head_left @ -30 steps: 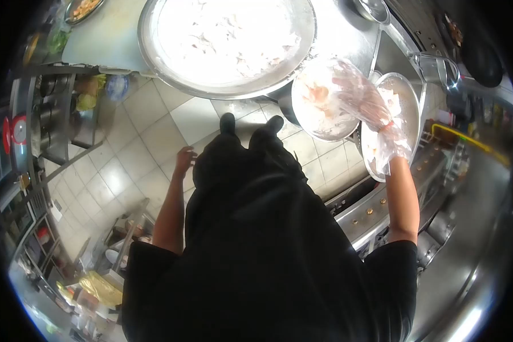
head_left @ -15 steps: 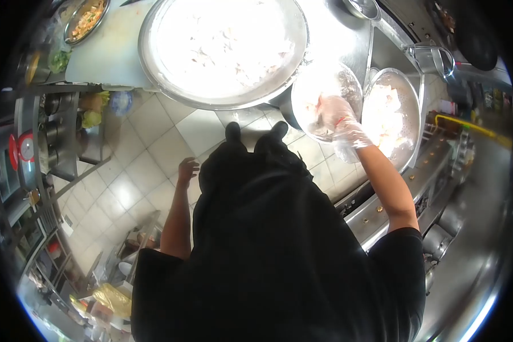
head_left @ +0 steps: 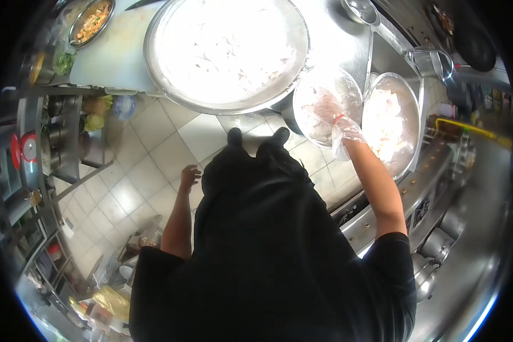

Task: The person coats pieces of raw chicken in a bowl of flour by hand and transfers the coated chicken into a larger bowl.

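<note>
My right hand, in a clear plastic glove with a red band at the wrist, reaches into a metal pot that holds something whitish. Glare hides its fingertips, so I cannot tell whether they grip anything. To the right of the pot is an oval metal bowl with pale, white-coated pieces. A large round metal basin on the left holds many pale pieces in white, partly washed out by light. My left hand is bare and hangs by my side above the floor, fingers loosely apart, holding nothing.
A cutting board lies left of the basin, with a knife at its far edge. Beyond it stands a bowl of chopped orange food. Metal shelving is on the left; a stove counter runs along the right.
My right hand has gone further into the pot, its fingers now pointing up and left. My left hand stays hanging. The whole view has shifted slightly.
</note>
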Tool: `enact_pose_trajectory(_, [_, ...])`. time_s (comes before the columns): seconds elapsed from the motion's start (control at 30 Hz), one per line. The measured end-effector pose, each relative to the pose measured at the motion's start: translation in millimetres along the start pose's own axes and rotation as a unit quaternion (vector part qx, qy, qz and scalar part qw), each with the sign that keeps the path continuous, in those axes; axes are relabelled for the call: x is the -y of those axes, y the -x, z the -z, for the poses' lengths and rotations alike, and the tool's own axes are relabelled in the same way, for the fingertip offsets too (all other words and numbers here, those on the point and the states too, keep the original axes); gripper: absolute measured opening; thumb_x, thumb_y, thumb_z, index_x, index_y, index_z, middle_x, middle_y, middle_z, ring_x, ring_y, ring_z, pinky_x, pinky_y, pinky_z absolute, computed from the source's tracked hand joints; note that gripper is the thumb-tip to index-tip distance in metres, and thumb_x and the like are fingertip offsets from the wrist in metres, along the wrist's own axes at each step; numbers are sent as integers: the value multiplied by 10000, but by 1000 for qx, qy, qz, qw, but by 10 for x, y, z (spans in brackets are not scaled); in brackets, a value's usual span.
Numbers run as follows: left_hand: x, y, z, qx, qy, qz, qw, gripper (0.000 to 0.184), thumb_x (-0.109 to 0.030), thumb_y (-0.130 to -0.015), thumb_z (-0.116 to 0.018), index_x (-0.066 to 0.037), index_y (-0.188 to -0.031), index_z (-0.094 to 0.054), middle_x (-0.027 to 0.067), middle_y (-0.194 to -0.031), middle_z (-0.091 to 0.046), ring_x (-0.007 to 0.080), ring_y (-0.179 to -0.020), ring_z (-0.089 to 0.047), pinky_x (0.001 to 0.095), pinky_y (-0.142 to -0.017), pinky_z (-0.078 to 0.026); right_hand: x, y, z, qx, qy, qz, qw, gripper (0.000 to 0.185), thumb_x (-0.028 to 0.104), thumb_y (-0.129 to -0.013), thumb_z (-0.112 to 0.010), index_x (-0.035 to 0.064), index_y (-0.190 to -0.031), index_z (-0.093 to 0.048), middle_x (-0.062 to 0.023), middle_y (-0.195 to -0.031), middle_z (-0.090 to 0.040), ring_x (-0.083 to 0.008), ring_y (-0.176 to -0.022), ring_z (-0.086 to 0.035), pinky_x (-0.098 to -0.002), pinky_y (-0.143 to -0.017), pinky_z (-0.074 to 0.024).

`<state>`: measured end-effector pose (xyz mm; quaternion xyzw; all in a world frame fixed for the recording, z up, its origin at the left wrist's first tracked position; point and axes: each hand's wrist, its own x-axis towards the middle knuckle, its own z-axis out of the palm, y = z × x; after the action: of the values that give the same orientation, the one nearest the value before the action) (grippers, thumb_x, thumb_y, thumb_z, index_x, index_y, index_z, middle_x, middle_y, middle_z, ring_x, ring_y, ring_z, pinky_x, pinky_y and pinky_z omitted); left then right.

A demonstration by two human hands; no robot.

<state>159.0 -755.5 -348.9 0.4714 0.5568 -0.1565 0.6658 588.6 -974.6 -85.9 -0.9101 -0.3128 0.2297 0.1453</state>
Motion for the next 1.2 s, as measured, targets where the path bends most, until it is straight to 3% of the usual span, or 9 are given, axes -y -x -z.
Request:
enact_pose_trajectory(0.27, [-1,21,51,5,14,-27,1000,298,-167,-800,-486,-91,-1087,-494,58,-809,-612,165,-695,-587,341,-609,-446,-70,245,551,-61,48,142,987,539,223,-695,-670,0,-1145,-474,-180,-1043,-563,-294,-976,-535,-343,-850,-422])
enact_pose_trajectory(0.4, [-36,63,-73,10,29,-35,999,257,-125,-794,-481,-92,-1047,-511,51,-763,-611,143,-625,-589,287,-520,-452,-6,283,530,25,-119,89,989,589,248,-697,-669,5,-1182,-439,-184,-1037,-552,-303,-964,-527,-349,-841,-421])
enact_pose_trajectory(0.47, [-23,34,-116,15,10,-52,998,252,-121,-789,-488,-90,-1038,-514,55,-767,-611,146,-629,-590,287,-521,-457,-174,149,178,-104,155,133,973,610,261,-659,-695,17,-1163,-453,-171,-1011,-555,-297,-933,-527,-351,-814,-423])
enact_pose_trajectory(0.57, [-20,0,-149,20,-46,-87,995,245,-112,-775,-503,-84,-1018,-525,69,-781,-612,151,-635,-591,285,-528,-467,-74,39,-171,-91,-49,30,994,547,326,-659,-677,36,-1095,-517,-162,-859,-578,-319,-829,-562,-383,-764,-445])
enact_pose_trajectory(0.7, [-181,77,-131,10,-27,-36,999,266,-120,-774,-497,-86,-1037,-520,71,-797,-614,156,-633,-586,299,-545,-458,-42,23,83,-6,111,-30,993,386,240,-707,-618,81,-1052,-550,-182,-956,-570,-325,-881,-563,-412,-755,-440])
enact_pose_trajectory(0.8, [-120,-24,-47,6,-13,-36,999,287,-120,-772,-496,-91,-1057,-510,70,-807,-616,162,-648,-593,312,-567,-453,-228,180,330,-97,140,135,976,435,214,-687,-639,74,-1084,-532,-185,-995,-567,-324,-908,-563,-398,-774,-443])
enact_pose_trajectory(0.9, [-53,-12,-18,5,2,-28,1000,303,-115,-771,-498,-99,-1073,-500,69,-818,-617,164,-681,-605,327,-581,-450,58,343,574,-41,-55,118,991,521,195,-645,-673,86,-1128,-512,-175,-1019,-551,-323,-958,-532,-388,-803,-436])
enact_pose_trajectory(1.0, [-3,64,-31,6,4,-26,1000,282,-120,-782,-490,-98,-1062,-507,73,-816,-620,166,-681,-602,336,-581,-447,-112,268,317,-117,170,124,971,494,200,-645,-660,31,-1089,-524,-159,-1089,-528,-327,-1033,-480,-398,-878,-396])
enact_pose_trajectory(1.2, [-29,92,-74,-2,-57,-6,998,248,-134,-803,-474,-84,-1042,-517,86,-814,-628,174,-680,-606,347,-593,-447,31,74,-47,-56,130,49,989,447,163,-619,-658,64,-1041,-547,-156,-1034,-540,-303,-941,-522,-388,-797,-430])
